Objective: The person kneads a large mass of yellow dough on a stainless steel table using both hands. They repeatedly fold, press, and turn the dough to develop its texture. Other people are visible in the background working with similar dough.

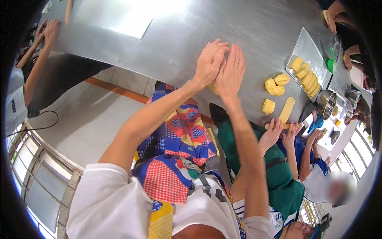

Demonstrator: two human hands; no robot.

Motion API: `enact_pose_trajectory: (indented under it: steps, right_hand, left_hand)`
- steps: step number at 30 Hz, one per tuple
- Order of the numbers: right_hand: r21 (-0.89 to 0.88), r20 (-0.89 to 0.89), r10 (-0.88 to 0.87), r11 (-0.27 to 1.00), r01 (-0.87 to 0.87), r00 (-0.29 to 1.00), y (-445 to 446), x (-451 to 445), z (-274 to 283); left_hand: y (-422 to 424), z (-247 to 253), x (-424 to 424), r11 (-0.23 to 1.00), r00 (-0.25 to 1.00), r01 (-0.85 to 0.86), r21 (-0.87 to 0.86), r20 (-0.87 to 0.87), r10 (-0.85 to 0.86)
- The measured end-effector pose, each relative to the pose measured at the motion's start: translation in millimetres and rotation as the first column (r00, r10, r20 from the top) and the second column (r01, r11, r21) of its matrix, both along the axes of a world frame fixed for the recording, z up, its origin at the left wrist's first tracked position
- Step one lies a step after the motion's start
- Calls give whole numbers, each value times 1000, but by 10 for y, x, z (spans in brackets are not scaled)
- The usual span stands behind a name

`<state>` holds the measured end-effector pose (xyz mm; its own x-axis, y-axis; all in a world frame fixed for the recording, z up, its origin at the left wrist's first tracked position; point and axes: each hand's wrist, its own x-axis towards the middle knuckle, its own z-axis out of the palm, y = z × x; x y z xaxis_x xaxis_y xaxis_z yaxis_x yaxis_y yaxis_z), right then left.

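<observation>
My left hand (209, 63) and my right hand (231, 71) meet over the steel worktable (173, 50), palms turned toward each other and fingers stretched out. Motion blurs the right hand. Nothing shows held between them, though the palms are hidden. A piece of yellow dough (213, 88) peeks out below the right hand near the table's edge; most of it is covered. To the right lie several loose dough pieces (275, 87), one of them a small lump (268, 106) nearer the edge.
A metal tray (309, 44) at right carries several dough rolls (310, 82). Beside me, a co-worker's hands (274, 131) rest on a rolling pin (286, 126) at a flattened dough strip (287, 109). Steel bowls (326, 103) stand beyond. Another sheet (119, 18) lies far left, near another person's hands (49, 31).
</observation>
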<state>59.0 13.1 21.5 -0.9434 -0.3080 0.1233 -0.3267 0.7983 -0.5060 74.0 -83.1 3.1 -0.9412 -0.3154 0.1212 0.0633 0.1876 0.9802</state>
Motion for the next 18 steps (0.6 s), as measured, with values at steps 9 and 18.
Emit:
enact_pose_trajectory:
  steps: [9, 18]
  right_hand:
    - [-131, -173, -62, 991, 39, 983, -116, -111, -240]
    - [-158, -195, 310, 926, -342, 930, -246, -952, -397]
  left_hand:
    - [-117, -155, 13, 992, 992, 121, -19, -32, -122]
    - [-34, -183, -86, 956, 983, -186, -226, -37, 182]
